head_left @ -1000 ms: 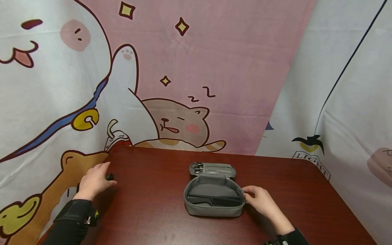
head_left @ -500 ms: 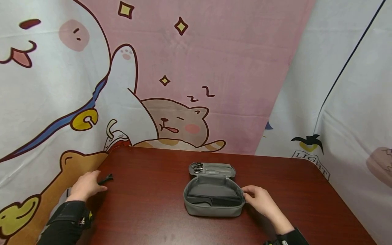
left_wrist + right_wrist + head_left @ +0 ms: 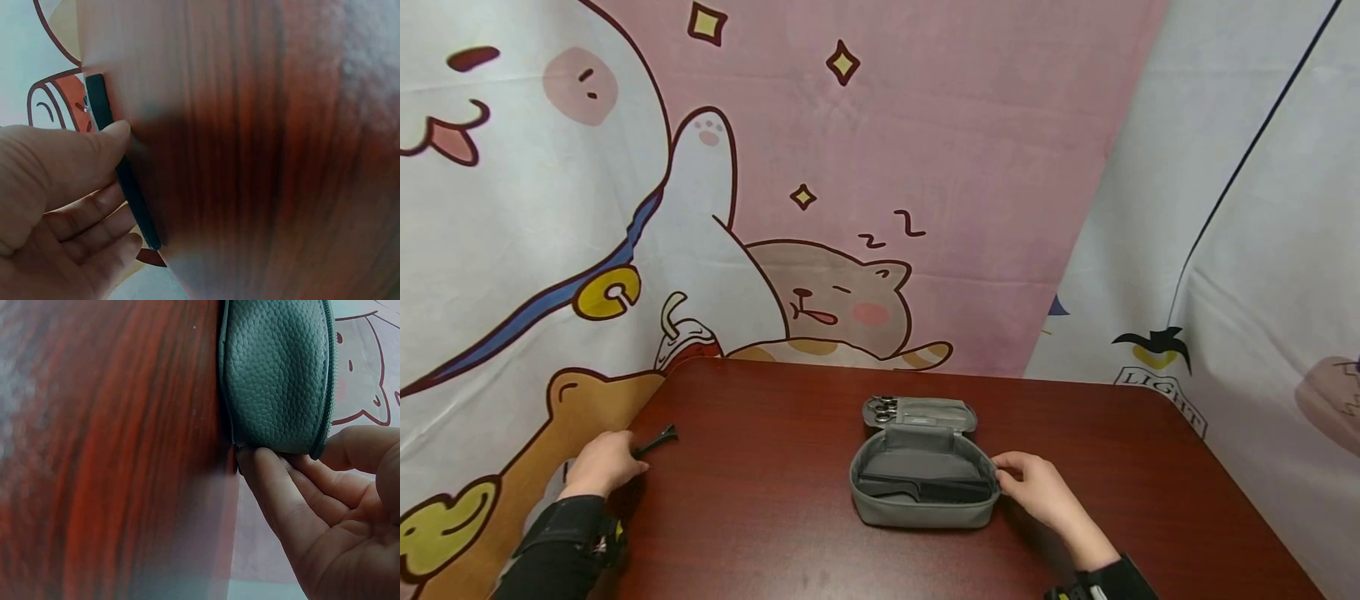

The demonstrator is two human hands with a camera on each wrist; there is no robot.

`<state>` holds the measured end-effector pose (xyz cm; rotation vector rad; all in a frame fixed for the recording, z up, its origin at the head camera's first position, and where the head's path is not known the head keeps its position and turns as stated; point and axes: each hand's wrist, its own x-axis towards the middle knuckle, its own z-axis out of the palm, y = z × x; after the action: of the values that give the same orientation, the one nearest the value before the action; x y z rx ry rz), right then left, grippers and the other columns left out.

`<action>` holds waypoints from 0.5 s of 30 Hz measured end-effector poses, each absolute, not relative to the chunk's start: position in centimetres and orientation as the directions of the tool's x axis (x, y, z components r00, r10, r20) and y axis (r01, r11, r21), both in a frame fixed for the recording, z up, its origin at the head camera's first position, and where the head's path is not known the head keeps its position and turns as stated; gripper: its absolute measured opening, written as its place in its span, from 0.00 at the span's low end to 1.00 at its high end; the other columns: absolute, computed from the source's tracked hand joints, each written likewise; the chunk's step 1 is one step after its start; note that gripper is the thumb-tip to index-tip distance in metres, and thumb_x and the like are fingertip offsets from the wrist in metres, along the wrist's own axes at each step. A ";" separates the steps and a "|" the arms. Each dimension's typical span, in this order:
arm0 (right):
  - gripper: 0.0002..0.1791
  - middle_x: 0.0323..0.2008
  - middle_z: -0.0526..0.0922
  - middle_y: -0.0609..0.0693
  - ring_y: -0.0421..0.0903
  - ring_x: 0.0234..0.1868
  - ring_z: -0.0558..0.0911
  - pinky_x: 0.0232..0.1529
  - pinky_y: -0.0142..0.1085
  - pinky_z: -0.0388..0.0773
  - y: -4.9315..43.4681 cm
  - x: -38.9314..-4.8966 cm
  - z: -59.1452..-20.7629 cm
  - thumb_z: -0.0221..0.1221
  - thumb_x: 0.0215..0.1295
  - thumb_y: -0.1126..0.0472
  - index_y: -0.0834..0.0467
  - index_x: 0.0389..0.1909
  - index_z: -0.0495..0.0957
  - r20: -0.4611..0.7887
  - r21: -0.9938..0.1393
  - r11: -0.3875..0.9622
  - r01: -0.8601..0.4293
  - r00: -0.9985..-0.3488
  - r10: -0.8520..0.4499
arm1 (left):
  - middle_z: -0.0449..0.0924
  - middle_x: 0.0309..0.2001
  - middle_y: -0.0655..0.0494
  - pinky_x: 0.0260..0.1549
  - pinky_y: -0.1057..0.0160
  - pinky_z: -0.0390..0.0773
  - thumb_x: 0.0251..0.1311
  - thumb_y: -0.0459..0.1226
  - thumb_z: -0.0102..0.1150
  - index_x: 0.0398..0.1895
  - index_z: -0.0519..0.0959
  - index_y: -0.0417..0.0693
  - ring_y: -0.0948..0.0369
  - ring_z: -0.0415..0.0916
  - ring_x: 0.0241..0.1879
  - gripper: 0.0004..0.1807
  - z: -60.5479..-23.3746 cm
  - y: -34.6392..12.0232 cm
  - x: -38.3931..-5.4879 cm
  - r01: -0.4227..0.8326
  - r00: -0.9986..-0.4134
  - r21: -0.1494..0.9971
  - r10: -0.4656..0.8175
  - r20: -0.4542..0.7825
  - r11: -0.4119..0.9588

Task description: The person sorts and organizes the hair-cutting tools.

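Note:
At the table's left edge my left hand (image 3: pixel 601 463) pinches a slim dark green clip (image 3: pixel 128 178) between thumb and fingers. The clip's forked end (image 3: pixel 666 433) sticks out past the hand in the head view, and a small metal bit shows near its top in the left wrist view. A grey zip case (image 3: pixel 925 517) stands with its lid folded back. Inside lies a black comb (image 3: pixel 955 491), partly hidden by the front wall. Metal scissors handles (image 3: pixel 883 409) show in the lid. My right hand (image 3: pixel 1037 492) grips the case's right side (image 3: pixel 281 381) with thumb and fingertips.
The reddish-brown wooden table (image 3: pixel 760 467) has rounded far corners. Behind it hangs a pink and white cloth (image 3: pixel 985 167) printed with cartoon animals. A clear-looking pocket (image 3: pixel 932 412) lines the case's lid.
My left hand has moved left and slightly down toward the table's left edge, and more of the clip shows. The right hand and the case have stayed in place.

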<state>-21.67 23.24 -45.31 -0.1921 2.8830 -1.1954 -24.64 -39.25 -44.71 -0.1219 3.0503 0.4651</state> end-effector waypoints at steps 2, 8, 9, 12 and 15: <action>0.09 0.44 0.84 0.54 0.46 0.40 0.82 0.35 0.40 0.76 23.2 -21.7 -45.4 0.60 0.67 0.66 0.62 0.45 0.84 0.032 -0.712 0.694 -0.105 -0.993 -0.118 | 0.76 0.31 0.38 0.31 0.45 0.74 0.52 0.33 0.70 0.36 0.76 0.28 0.46 0.74 0.31 0.16 -44.7 -39.2 -24.6 -0.091 -0.995 0.291 -0.077 -0.058 0.952; 0.09 0.43 0.84 0.53 0.45 0.40 0.82 0.36 0.40 0.77 23.2 -21.8 -45.5 0.61 0.67 0.66 0.62 0.45 0.84 0.035 -0.709 0.697 -0.105 -0.993 -0.114 | 0.76 0.30 0.41 0.30 0.48 0.73 0.54 0.29 0.66 0.33 0.76 0.32 0.48 0.73 0.30 0.09 -44.6 -39.1 -24.5 -0.116 -0.993 0.303 -0.102 -0.062 0.946; 0.09 0.44 0.84 0.53 0.45 0.41 0.82 0.37 0.41 0.77 23.2 -21.8 -45.5 0.61 0.67 0.66 0.62 0.45 0.84 0.035 -0.708 0.698 -0.105 -0.993 -0.113 | 0.76 0.30 0.41 0.30 0.48 0.73 0.54 0.29 0.65 0.33 0.76 0.33 0.48 0.73 0.30 0.08 -44.7 -39.1 -24.5 -0.119 -0.992 0.304 -0.105 -0.064 0.945; 0.09 0.44 0.84 0.54 0.47 0.42 0.83 0.37 0.41 0.77 23.2 -21.8 -45.5 0.61 0.67 0.66 0.62 0.45 0.84 0.034 -0.710 0.697 -0.104 -0.993 -0.113 | 0.77 0.30 0.41 0.29 0.48 0.74 0.54 0.28 0.63 0.33 0.76 0.34 0.48 0.74 0.31 0.06 -44.7 -39.0 -24.5 -0.134 -0.991 0.305 -0.118 -0.068 0.943; 0.09 0.44 0.84 0.54 0.47 0.41 0.83 0.37 0.41 0.77 23.2 -21.8 -45.4 0.60 0.67 0.66 0.62 0.46 0.84 0.030 -0.715 0.692 -0.101 -0.993 -0.114 | 0.77 0.32 0.39 0.29 0.48 0.74 0.54 0.27 0.61 0.33 0.77 0.35 0.47 0.74 0.31 0.05 -44.8 -39.0 -24.6 -0.147 -0.989 0.302 -0.132 -0.072 0.942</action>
<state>-21.78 23.20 -45.42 -0.1823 2.8747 -1.2123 -24.59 -39.02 -44.78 -0.2189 3.0453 0.4797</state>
